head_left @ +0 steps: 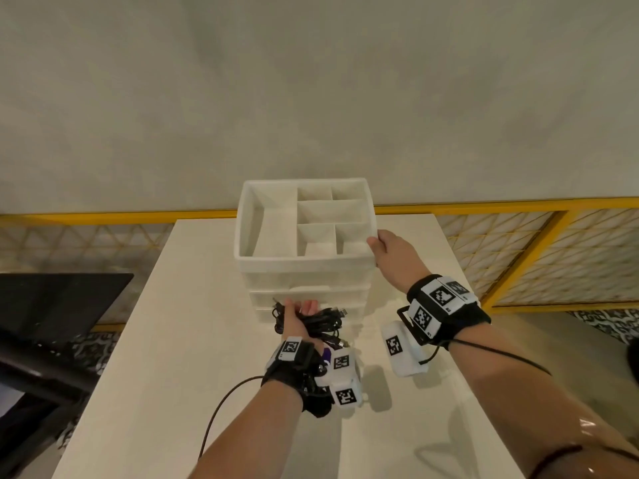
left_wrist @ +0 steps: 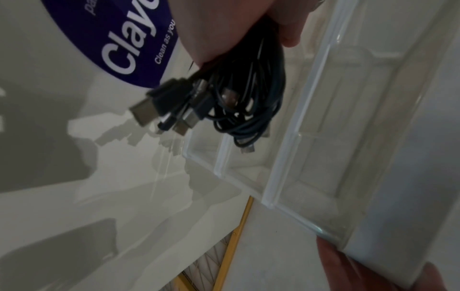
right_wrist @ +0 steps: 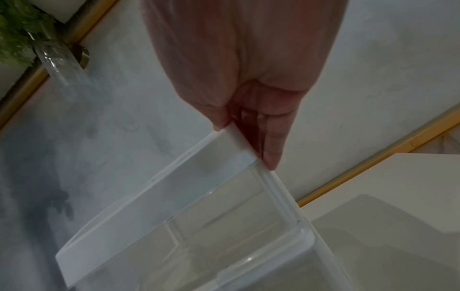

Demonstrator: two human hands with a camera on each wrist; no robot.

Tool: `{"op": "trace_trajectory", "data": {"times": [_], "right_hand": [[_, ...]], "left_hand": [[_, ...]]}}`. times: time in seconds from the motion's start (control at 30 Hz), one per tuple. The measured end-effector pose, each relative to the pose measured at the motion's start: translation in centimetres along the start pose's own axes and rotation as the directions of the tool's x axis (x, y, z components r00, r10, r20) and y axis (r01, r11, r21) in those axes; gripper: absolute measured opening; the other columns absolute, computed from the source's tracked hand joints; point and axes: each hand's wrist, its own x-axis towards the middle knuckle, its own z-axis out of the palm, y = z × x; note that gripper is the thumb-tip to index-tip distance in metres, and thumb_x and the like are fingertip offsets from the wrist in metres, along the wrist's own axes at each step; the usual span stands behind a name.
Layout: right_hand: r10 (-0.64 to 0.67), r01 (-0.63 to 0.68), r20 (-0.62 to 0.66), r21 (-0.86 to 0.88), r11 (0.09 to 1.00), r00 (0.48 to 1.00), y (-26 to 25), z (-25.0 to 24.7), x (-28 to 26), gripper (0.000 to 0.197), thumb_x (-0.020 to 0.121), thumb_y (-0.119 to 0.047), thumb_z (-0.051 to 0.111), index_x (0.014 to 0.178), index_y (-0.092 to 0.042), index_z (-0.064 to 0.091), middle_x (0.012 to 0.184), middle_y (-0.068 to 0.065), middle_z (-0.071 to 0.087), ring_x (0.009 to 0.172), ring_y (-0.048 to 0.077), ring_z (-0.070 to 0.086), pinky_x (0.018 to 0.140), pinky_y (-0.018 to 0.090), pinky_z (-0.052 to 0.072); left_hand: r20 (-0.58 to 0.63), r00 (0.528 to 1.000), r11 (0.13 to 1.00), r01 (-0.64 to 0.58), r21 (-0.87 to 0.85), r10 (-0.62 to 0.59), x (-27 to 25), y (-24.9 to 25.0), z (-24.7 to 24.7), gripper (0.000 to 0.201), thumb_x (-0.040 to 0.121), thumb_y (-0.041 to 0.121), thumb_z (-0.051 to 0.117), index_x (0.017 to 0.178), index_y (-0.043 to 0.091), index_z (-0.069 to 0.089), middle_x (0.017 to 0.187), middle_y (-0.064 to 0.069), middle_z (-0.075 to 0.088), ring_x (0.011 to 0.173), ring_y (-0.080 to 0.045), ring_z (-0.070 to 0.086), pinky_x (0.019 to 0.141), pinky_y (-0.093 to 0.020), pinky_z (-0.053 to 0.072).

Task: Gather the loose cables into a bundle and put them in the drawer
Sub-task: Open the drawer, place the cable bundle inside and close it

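A white plastic drawer unit (head_left: 304,265) stands on the white table (head_left: 173,340), its top tray split into several empty compartments. My left hand (head_left: 296,321) grips a bundle of black cables (head_left: 325,323) low in front of the unit's lower drawers. In the left wrist view the cables (left_wrist: 248,94) hang from my fist with several USB plugs sticking out, right beside the translucent drawers (left_wrist: 323,137). My right hand (head_left: 390,250) pinches the unit's top front right corner, thumb on the rim (right_wrist: 149,196) and fingers (right_wrist: 272,149) down the side.
Behind the table runs a yellow railing (head_left: 518,205) with lattice panels, then a plain wall. A black piece of furniture (head_left: 52,312) stands to the left. A glass vase with green leaves (right_wrist: 57,65) shows in the right wrist view.
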Motion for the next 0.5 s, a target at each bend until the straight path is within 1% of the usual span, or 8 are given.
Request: {"op": "trace_trajectory", "data": {"times": [0.07, 0.13, 0.17, 0.23, 0.33, 0.43, 0.5], "right_hand": [[-0.011, 0.011, -0.003, 0.005, 1.0, 1.0, 0.1, 0.0, 0.1, 0.033, 0.098, -0.027, 0.033, 0.11, -0.002, 0.053, 0.107, 0.019, 0.062, 0.091, 0.031, 0.055, 0.078, 0.034, 0.041], [-0.011, 0.011, -0.003, 0.02, 1.0, 1.0, 0.2, 0.0, 0.1, 0.033, 0.097, -0.027, 0.034, 0.109, -0.003, 0.053, 0.108, 0.02, 0.062, 0.092, 0.031, 0.056, 0.086, 0.042, 0.047], [-0.006, 0.006, -0.002, 0.028, 1.0, 1.0, 0.2, 0.0, 0.2, 0.033, 0.097, -0.028, 0.035, 0.11, -0.003, 0.053, 0.109, 0.02, 0.062, 0.095, 0.033, 0.057, 0.09, 0.046, 0.048], [0.003, -0.003, 0.001, 0.044, 0.999, 1.0, 0.1, -0.1, 0.2, 0.034, 0.097, -0.029, 0.035, 0.111, -0.004, 0.053, 0.109, 0.02, 0.062, 0.099, 0.035, 0.058, 0.092, 0.05, 0.048], [0.003, -0.003, 0.01, 0.056, 0.998, 1.0, 0.1, -0.2, 0.2, 0.035, 0.096, -0.029, 0.036, 0.111, -0.004, 0.054, 0.109, 0.019, 0.063, 0.1, 0.035, 0.059, 0.092, 0.051, 0.048], [0.004, -0.005, 0.008, 0.051, 0.999, 1.0, -0.1, -0.3, 0.0, 0.035, 0.096, -0.029, 0.036, 0.113, -0.003, 0.054, 0.111, 0.019, 0.062, 0.101, 0.034, 0.058, 0.093, 0.05, 0.048], [0.013, -0.013, 0.005, 0.054, 0.998, 1.0, -0.2, -0.3, -0.1, 0.035, 0.096, -0.029, 0.036, 0.113, -0.004, 0.054, 0.112, 0.019, 0.062, 0.102, 0.034, 0.057, 0.094, 0.05, 0.048]], "left_hand": [[-0.008, 1.0, 1.0, -0.022, 0.005, 0.022, 0.1, 0.1, 0.1, 0.038, 0.094, 0.04, 0.046, 0.065, 0.016, 0.041, 0.069, 0.0, 0.042, 0.061, -0.016, 0.045, 0.067, -0.029, 0.041], [-0.014, 0.999, 1.0, -0.031, 0.005, 0.031, 0.0, 0.2, 0.1, 0.038, 0.094, 0.041, 0.047, 0.065, 0.016, 0.041, 0.069, 0.001, 0.042, 0.061, -0.015, 0.045, 0.067, -0.027, 0.042], [-0.026, 0.999, 0.999, -0.038, 0.017, 0.039, -0.3, 0.3, 0.1, 0.037, 0.093, 0.041, 0.049, 0.065, 0.017, 0.042, 0.069, 0.002, 0.043, 0.061, -0.014, 0.047, 0.067, -0.027, 0.044], [-0.043, 0.998, 0.998, -0.043, 0.047, 0.045, -0.6, 0.3, -0.1, 0.036, 0.09, 0.042, 0.052, 0.067, 0.017, 0.045, 0.07, 0.002, 0.048, 0.063, -0.014, 0.051, 0.067, -0.026, 0.048], [-0.048, 0.998, 0.997, -0.042, 0.067, 0.045, -1.3, 0.0, -0.7, 0.035, 0.088, 0.044, 0.055, 0.067, 0.017, 0.048, 0.068, 0.001, 0.055, 0.064, -0.014, 0.055, 0.07, -0.029, 0.05], [-0.038, 0.998, 0.997, -0.045, 0.061, 0.047, -1.6, -0.2, -1.9, 0.035, 0.086, 0.046, 0.057, 0.067, 0.017, 0.049, 0.055, 0.002, 0.06, 0.058, -0.013, 0.059, 0.076, -0.031, 0.05], [-0.038, 0.998, 0.997, -0.043, 0.068, 0.046, -1.9, -0.3, -2.8, 0.034, 0.085, 0.046, 0.058, 0.068, 0.017, 0.051, 0.055, 0.002, 0.062, 0.056, -0.013, 0.062, 0.072, -0.032, 0.052]]}}
